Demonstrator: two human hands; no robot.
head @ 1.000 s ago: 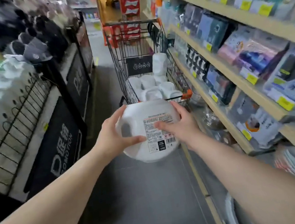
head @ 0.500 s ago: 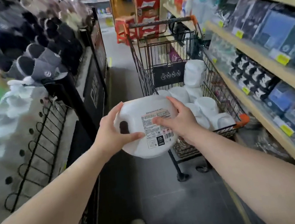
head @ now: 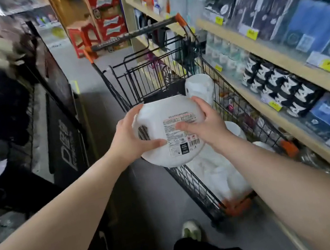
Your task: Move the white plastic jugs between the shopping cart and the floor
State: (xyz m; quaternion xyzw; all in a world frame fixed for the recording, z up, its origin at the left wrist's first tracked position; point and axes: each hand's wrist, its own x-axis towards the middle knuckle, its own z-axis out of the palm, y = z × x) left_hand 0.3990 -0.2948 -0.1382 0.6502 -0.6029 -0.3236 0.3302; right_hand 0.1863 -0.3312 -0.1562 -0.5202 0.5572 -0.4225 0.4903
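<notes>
Held item: You hold one white plastic jug (head: pixel 158 115) with a moulded handle and a printed label. It lies on its side in the air, label towards you.
Jug location: It is raised off the grey floor (head: pixel 153 200), at the left wall of the black wire shopping cart (head: pixel 189 183). You cannot tell whether it is past the rim.
Left hand: Your left hand (head: pixel 129 139) grips the handle end, with the thumb across the front and the fingers curled over the far edge.
Right hand: Your right hand (head: pixel 209 127) clamps the opposite end, with the thumb on the label and the fingers round the upper edge.
Cart position: It stands just beside the wooden shelving (head: pixel 278 62) on your right.
Cart load: One white jug (head: pixel 200 87) stands upright at the far end. The nearer white jugs (head: pixel 215 173) are blurred.
Aisle: A red plastic stool (head: pixel 81 37) stands well beyond the cart.
</notes>
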